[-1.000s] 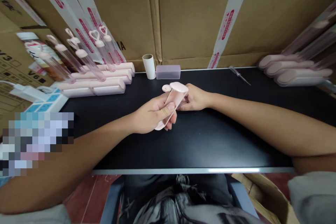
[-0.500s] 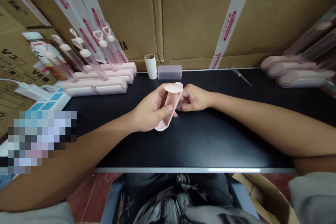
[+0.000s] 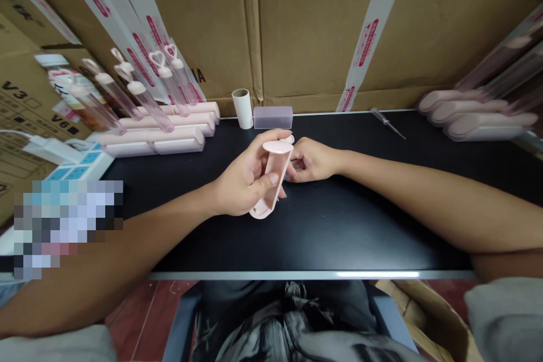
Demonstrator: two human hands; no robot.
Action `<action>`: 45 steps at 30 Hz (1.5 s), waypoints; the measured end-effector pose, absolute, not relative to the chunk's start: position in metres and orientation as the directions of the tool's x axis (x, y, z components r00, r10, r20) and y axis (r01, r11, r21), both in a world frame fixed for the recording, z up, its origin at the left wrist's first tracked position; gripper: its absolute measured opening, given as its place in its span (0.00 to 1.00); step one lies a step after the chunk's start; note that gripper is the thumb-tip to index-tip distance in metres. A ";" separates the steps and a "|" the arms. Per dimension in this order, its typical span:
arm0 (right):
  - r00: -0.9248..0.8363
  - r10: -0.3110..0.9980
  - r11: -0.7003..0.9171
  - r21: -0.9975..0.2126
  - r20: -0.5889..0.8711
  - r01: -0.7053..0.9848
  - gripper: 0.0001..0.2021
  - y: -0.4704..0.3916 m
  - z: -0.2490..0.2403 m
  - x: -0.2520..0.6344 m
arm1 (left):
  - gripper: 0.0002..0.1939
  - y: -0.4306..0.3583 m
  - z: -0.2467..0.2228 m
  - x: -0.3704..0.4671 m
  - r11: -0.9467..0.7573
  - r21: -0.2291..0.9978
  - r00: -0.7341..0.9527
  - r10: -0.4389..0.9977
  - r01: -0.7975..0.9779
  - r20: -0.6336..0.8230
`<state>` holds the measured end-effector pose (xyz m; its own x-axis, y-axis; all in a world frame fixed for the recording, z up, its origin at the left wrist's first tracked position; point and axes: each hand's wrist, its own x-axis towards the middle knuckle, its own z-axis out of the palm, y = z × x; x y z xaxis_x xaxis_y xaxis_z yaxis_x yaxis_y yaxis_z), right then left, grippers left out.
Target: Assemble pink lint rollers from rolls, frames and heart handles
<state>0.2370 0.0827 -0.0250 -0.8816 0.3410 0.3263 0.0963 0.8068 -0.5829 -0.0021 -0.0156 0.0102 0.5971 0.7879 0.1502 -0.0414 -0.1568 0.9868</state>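
My left hand [image 3: 238,182] is closed around a pale pink hollow plastic holder [image 3: 277,165], thumb pressed on its front. The holder stands tilted, a rounded cap end at the top and its open side towards me. Right beside it, my right hand [image 3: 319,159] is curled, closed on a clear plastic piece [image 3: 299,164] mostly hidden by the fingers and the holder. Whether that piece touches the holder I cannot tell. Both hands are just above the black table [image 3: 339,226].
Behind my hands stand a white cardboard tube [image 3: 242,110] and a translucent purple box [image 3: 273,117]. A screwdriver [image 3: 387,122] lies at the back right. Pink holders with clear tubes stand left [image 3: 169,138] and right [image 3: 487,124]. A power strip [image 3: 91,155] sits at far left.
The pink holder has tipped slightly and its lower end sits a little lower. My left fingers have shifted over its top. Less of the clear piece shows in my right hand.
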 end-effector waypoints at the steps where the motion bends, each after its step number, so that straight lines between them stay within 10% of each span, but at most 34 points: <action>1: -0.880 0.343 0.807 -0.583 0.328 0.097 0.13 0.083 -0.025 0.237 | 0.38 -0.016 0.011 -0.001 -0.158 0.987 0.590 0.793 -0.040 0.151; 18: -0.880 0.369 0.808 -0.572 0.298 0.145 0.13 0.086 -0.026 0.236 | 0.32 -0.030 0.017 0.013 -0.185 0.982 0.438 0.881 -0.025 0.177; 26: -0.790 0.527 0.652 -0.746 0.314 0.138 0.21 0.092 -0.027 0.238 | 0.38 -0.024 0.043 -0.009 -0.351 0.936 0.280 0.895 -0.035 0.346; 32: -0.429 0.795 0.477 -0.879 0.429 0.006 0.15 0.100 -0.039 0.234 | 0.24 -0.007 0.046 -0.017 -0.450 0.873 0.234 0.884 0.188 0.405; 39: -0.017 0.964 0.256 -0.947 0.264 -0.194 0.10 0.108 -0.035 0.225 | 0.14 0.037 0.038 -0.005 -0.511 0.336 0.329 0.819 0.791 0.469; 45: 0.050 0.947 0.320 -0.936 0.316 -0.146 0.11 0.111 -0.035 0.224 | 0.14 0.079 0.042 0.035 -0.444 -0.164 0.472 0.845 0.881 0.251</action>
<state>0.2239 0.1106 -0.0351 0.0498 0.9473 0.3165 -0.1462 0.3204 -0.9359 0.0349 0.0789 0.0415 0.4721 0.8452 0.2506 0.8811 -0.4436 -0.1641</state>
